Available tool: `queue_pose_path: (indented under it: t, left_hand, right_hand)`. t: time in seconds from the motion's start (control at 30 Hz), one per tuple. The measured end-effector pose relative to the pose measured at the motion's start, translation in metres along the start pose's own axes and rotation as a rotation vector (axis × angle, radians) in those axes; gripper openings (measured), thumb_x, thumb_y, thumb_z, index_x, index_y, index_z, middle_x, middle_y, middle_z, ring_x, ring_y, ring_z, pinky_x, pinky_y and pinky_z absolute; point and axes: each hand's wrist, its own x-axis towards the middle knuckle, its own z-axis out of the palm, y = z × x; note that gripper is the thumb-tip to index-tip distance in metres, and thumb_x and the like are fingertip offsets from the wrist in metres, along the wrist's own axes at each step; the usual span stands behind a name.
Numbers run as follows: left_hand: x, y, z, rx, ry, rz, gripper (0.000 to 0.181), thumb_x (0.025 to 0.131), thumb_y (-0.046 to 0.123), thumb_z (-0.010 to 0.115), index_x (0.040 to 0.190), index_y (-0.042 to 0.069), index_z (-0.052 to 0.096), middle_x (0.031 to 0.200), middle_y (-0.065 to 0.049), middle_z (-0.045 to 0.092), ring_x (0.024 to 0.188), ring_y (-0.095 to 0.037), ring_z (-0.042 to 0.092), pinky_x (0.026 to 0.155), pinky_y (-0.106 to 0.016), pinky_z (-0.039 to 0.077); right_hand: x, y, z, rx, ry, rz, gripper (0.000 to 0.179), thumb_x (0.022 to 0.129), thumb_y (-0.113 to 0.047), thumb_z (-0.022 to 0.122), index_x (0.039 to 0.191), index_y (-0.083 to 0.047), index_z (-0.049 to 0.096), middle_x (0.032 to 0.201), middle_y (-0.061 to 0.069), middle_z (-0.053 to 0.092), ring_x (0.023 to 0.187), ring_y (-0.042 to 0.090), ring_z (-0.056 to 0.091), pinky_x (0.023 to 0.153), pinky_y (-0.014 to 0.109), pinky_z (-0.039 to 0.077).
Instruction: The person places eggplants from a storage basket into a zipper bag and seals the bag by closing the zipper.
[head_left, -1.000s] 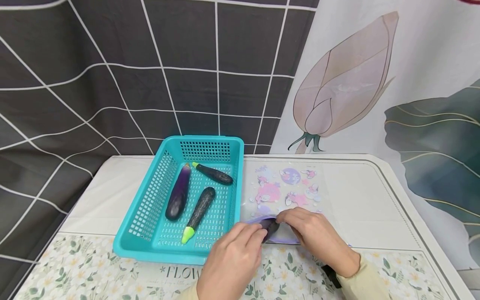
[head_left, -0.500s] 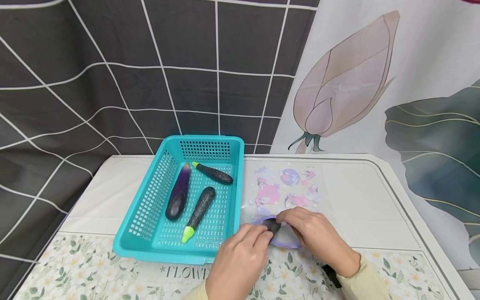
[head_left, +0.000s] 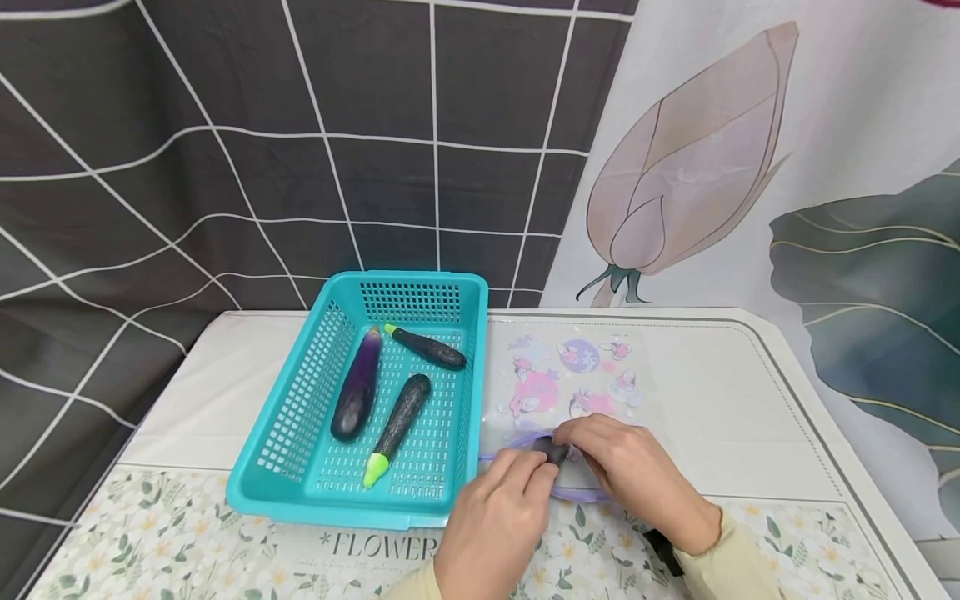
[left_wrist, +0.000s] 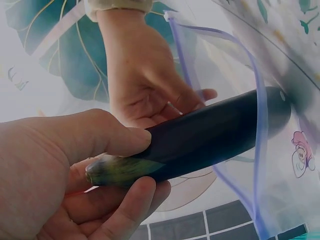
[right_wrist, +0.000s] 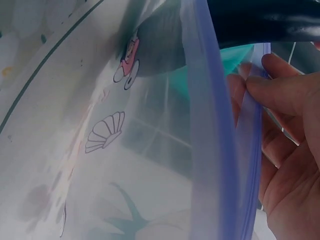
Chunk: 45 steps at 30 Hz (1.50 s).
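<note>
My left hand point(head_left: 495, 521) grips a dark purple eggplant point(left_wrist: 215, 130) by its green stem end, thumb on top and fingers beneath. The eggplant's rounded far end pokes through the mouth of a clear zip bag point(head_left: 536, 387), which has purple zip edges and pink cartoon prints. In the right wrist view, my right hand point(right_wrist: 292, 115) pinches one zip edge between thumb and fingers, holding the mouth apart. From the head view, most of the eggplant is hidden behind the left fingers.
Left of the bag stands a turquoise basket point(head_left: 483, 350). Inside lie a purple eggplant point(head_left: 358, 387) and two dark ones with bright green stems, one in front point(head_left: 401, 421) and one behind point(head_left: 427, 347). A floral mat point(head_left: 225, 550) covers the table's front. Curtains hang behind.
My left hand has moved to the right with the eggplant, bringing its tip farther into the bag. The bag's mouth gapes wider. My right hand has stayed in place.
</note>
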Motion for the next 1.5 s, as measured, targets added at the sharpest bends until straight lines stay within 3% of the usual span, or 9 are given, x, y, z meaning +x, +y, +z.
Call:
queue_pose_path:
  t: [0.1,0.27,0.47,0.67,0.83,1.07,1.2,1.33,1.5]
  left_hand:
    - [0.0,0.001,0.003,0.012,0.002,-0.004,0.026,0.074,0.001,0.082,0.098,0.008,0.075,0.101,-0.001,0.071,0.096,-0.013,0.064,0.079,-0.021,0.055]
    - [-0.001,0.003,0.008,0.017,0.008,0.003,0.024,0.075,0.002,0.081,0.097,0.008,0.075,0.1,-0.001,0.07,0.095,-0.013,0.064,0.077,-0.021,0.056]
    - [-0.002,0.005,0.013,0.011,0.013,0.016,0.017,0.08,0.003,0.076,0.097,0.006,0.074,0.099,-0.003,0.071,0.094,-0.015,0.064,0.078,-0.02,0.056]
    - [-0.003,0.006,0.017,-0.013,-0.011,-0.003,0.015,0.086,0.004,0.066,0.098,0.005,0.075,0.1,-0.004,0.071,0.094,-0.014,0.065,0.076,-0.021,0.056]
    - [-0.004,0.007,0.02,-0.043,-0.028,-0.015,0.017,0.088,0.004,0.062,0.099,0.003,0.075,0.102,-0.005,0.072,0.095,-0.014,0.065,0.077,-0.022,0.056]
    - [-0.005,0.008,0.022,-0.059,-0.054,-0.03,0.018,0.084,0.002,0.072,0.102,0.003,0.075,0.107,-0.006,0.072,0.098,-0.015,0.066,0.076,-0.023,0.057]
    - [-0.005,0.009,0.023,-0.058,-0.067,-0.038,0.018,0.085,0.002,0.072,0.102,0.003,0.075,0.107,-0.006,0.072,0.097,-0.016,0.066,0.074,-0.024,0.057]
    - [-0.006,0.01,0.024,-0.058,-0.088,-0.042,0.02,0.084,0.001,0.073,0.104,0.004,0.075,0.109,-0.006,0.071,0.098,-0.016,0.066,0.074,-0.024,0.058]
    - [-0.006,0.01,0.026,-0.063,-0.117,-0.038,0.022,0.083,0.001,0.073,0.105,0.004,0.075,0.11,-0.006,0.071,0.099,-0.017,0.066,0.077,-0.024,0.057]
  right_hand:
    - [-0.001,0.0,0.0,0.007,0.0,0.0,0.022,0.09,-0.002,0.06,0.104,-0.016,0.07,0.102,-0.009,0.07,0.096,0.011,0.068,0.078,0.031,0.057]
    - [0.0,0.0,0.0,0.005,0.005,0.005,0.037,0.11,-0.026,0.035,0.104,-0.017,0.071,0.103,-0.009,0.07,0.096,0.01,0.068,0.079,0.031,0.057]
    - [0.001,0.0,-0.001,0.009,0.018,-0.001,0.05,0.111,-0.032,0.023,0.105,-0.017,0.07,0.103,-0.009,0.07,0.096,0.011,0.068,0.078,0.032,0.057]
    - [0.001,0.0,-0.001,0.02,0.022,-0.002,0.031,0.109,-0.02,0.04,0.104,-0.017,0.07,0.104,-0.009,0.07,0.098,0.011,0.068,0.079,0.031,0.056]
    - [0.001,0.0,-0.001,0.03,0.016,-0.006,0.021,0.092,-0.001,0.061,0.104,-0.016,0.07,0.106,-0.009,0.069,0.1,0.011,0.068,0.08,0.031,0.056]
    - [0.002,0.0,0.0,0.017,0.014,-0.015,0.017,0.099,-0.008,0.055,0.103,-0.016,0.07,0.105,-0.009,0.069,0.102,0.011,0.067,0.081,0.032,0.056]
    - [0.003,-0.001,-0.001,0.018,0.017,-0.015,0.025,0.086,0.003,0.065,0.102,-0.016,0.07,0.104,-0.009,0.069,0.102,0.011,0.067,0.081,0.032,0.056]
    - [0.003,-0.001,-0.001,0.013,0.025,-0.02,0.02,0.101,-0.009,0.052,0.102,-0.016,0.07,0.103,-0.009,0.069,0.099,0.011,0.068,0.079,0.032,0.056]
    - [0.003,-0.001,-0.001,0.009,0.035,-0.026,0.048,0.111,-0.029,0.025,0.102,-0.015,0.07,0.101,-0.008,0.07,0.096,0.011,0.068,0.077,0.032,0.057]
